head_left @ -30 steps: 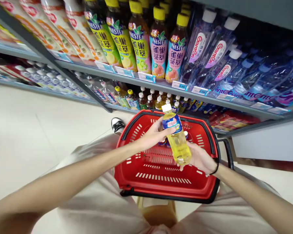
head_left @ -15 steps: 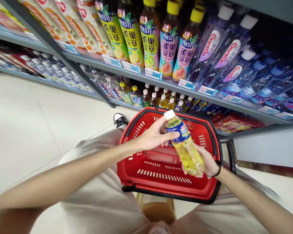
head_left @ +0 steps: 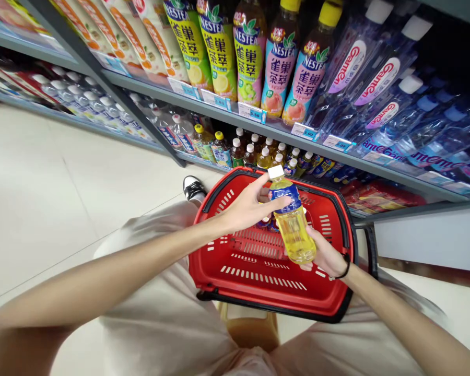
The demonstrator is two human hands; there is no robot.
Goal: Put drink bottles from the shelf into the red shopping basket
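A bottle of yellow drink (head_left: pixel 293 224) with a white cap and blue label is held over a red basket (head_left: pixel 243 282), tilted with its cap toward the shelf. My left hand (head_left: pixel 250 203) grips it around the label, with the thumb across the front. Around the lower part of the bottle, my right hand (head_left: pixel 323 253) is closed from the right side, its fingers partly hidden behind it. Beneath my left hand, dark-labelled items show partly inside the basket.
Shelves ahead hold NESTEA bottles (head_left: pixel 280 68), clear Ganten bottles (head_left: pixel 348 68) and smaller bottles on the lower level. The shelf edge (head_left: pixel 203 104) runs just beyond the basket. The basket's black handle (head_left: pixel 372 250) sticks out at right. A shoe (head_left: pixel 192 187) is left of the basket.
The bottle has become more upright, its base moving up and left with my right hand. More of the items inside the basket shows. The shelf view has shifted slightly.
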